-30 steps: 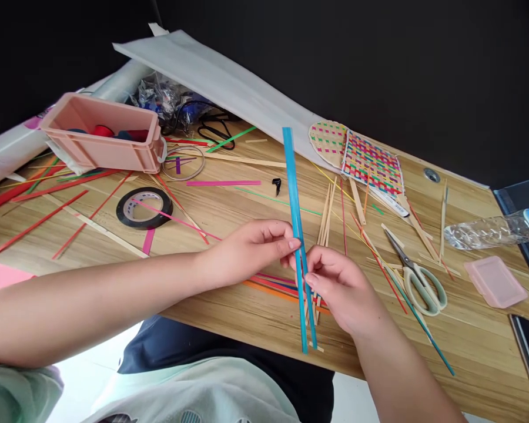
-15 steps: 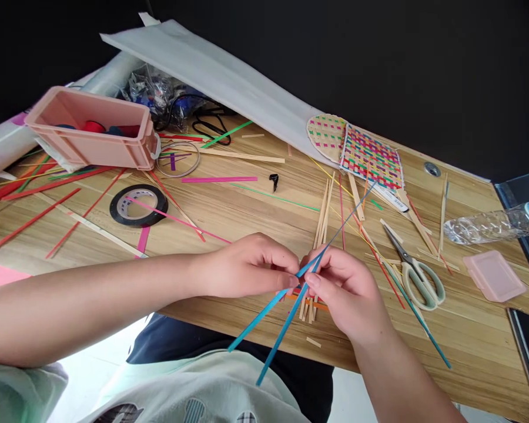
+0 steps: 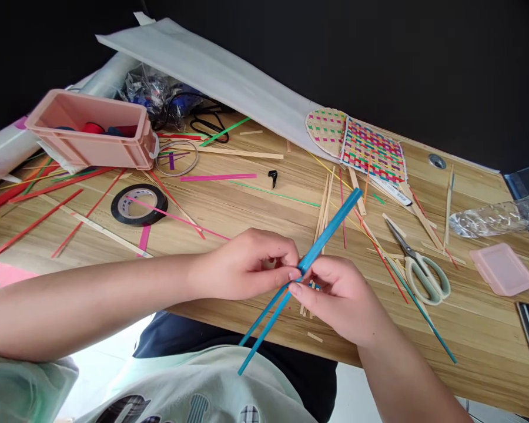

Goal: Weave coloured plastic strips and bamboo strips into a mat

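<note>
Blue strips cross between my hands near the table's front edge, their upper part wide and flat, two ends hanging down to the lower left. My left hand pinches them at the crossing with thumb and forefinger. From the right, my right hand grips the same strips just below, its thumb by the crossing. Thin bare wood strips lie on the table behind and under my hands, partly hidden. A little blue and orange shows beneath my fingers.
Scissors and a pink lid lie at right, near a plastic bottle. Black tape and a pink bin are left. Woven pieces lie behind; coloured strips are scattered about.
The blue strips have turned, so their upper part now shows its broad face and the lower ends have shifted. My right hand has moved slightly left and down. The view has shifted slightly.
</note>
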The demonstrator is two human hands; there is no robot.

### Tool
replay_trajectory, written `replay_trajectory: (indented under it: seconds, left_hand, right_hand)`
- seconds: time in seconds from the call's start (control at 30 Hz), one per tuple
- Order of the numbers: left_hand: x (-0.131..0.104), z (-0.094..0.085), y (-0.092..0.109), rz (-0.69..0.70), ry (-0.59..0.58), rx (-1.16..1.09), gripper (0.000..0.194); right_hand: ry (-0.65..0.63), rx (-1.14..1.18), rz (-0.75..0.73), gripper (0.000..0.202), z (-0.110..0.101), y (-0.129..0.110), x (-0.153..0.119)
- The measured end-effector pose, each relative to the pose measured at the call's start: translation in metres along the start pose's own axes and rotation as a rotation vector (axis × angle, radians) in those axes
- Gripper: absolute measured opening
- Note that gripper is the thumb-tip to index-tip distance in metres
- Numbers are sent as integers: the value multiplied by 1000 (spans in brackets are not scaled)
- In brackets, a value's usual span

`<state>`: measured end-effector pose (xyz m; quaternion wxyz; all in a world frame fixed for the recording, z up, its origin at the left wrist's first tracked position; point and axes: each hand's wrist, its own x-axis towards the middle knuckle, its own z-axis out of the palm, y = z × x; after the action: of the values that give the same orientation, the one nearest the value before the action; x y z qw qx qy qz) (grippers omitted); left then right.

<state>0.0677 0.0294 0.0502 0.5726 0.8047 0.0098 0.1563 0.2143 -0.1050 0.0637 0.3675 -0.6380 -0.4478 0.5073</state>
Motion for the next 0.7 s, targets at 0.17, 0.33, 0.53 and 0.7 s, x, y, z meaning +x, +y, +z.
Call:
replay_trajectory:
  seconds: [0.17, 0.33, 0.53, 0.7]
  left_hand:
    - [2, 0, -1, -80, -34, -70, 19]
    - [3, -1, 1, -119, -60, -133, 21]
    - [2, -1, 3, -151, -123, -239, 20]
    - [2, 1, 1, -223, -162, -383, 20]
  right_hand:
    - [79, 123, -107, 21, -3, 0, 3]
    - [70, 59, -157, 22, -2, -1, 2]
    - [46, 63, -199, 22, 0, 2, 1]
    - [3, 168, -197, 20, 1, 0, 3]
